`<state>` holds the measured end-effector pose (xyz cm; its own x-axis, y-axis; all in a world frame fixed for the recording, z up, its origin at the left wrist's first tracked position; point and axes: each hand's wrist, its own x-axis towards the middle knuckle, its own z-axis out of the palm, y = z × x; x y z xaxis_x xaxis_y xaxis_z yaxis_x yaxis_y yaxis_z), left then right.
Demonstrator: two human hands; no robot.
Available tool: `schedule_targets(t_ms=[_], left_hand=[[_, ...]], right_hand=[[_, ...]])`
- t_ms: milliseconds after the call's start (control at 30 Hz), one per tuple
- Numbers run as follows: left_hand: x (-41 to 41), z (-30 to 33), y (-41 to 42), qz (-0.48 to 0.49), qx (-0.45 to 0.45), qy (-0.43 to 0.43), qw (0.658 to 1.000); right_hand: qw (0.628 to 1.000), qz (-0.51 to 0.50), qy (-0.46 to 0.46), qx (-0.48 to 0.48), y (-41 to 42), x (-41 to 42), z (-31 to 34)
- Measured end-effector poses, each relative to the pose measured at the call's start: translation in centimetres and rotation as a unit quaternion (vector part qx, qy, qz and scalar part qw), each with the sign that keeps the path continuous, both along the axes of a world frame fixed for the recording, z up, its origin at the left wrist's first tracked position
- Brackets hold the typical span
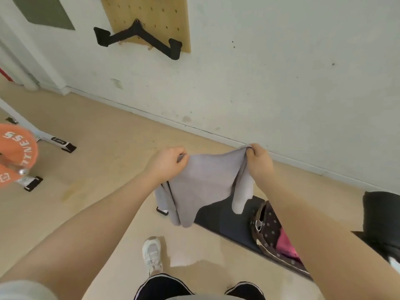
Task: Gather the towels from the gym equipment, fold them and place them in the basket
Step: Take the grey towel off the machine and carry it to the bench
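Note:
A grey towel (203, 185) hangs in the air in front of me, doubled over, its lower ends dangling above the floor. My left hand (166, 163) pinches its top left corner. My right hand (258, 161) grips the top right corner. Below my right forearm stands a brown patterned basket (267, 232) with a pink towel (285, 245) inside it. The basket rests on a dark mat (229, 221) and my arm hides much of it.
A white wall runs close ahead, with a wooden pegboard (147, 18) holding a black cable handle (138, 35). An orange weight plate (15, 154) on white rack feet sits at the left. A black padded bench (381, 215) is at the right. My shoe (151, 254) stands on the tan floor.

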<state>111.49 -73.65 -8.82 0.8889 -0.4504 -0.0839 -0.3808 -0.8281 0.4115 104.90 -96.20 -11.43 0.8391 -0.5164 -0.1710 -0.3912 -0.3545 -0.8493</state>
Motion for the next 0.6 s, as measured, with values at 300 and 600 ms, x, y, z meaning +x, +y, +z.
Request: schedule_targets(t_ms=[300, 600], left_hand=[[12.1, -3.0, 5.3, -0.164, 0.083, 0.361, 0.914], [17.7, -8.1, 6.0, -0.124, 0.357, 0.467, 0.799]], right_hand=[[0.970, 0.028, 0.235, -0.052, 5.6, 4.5, -6.6], [0.833, 0.228, 0.504, -0.002, 9.7, 5.0, -8.6]])
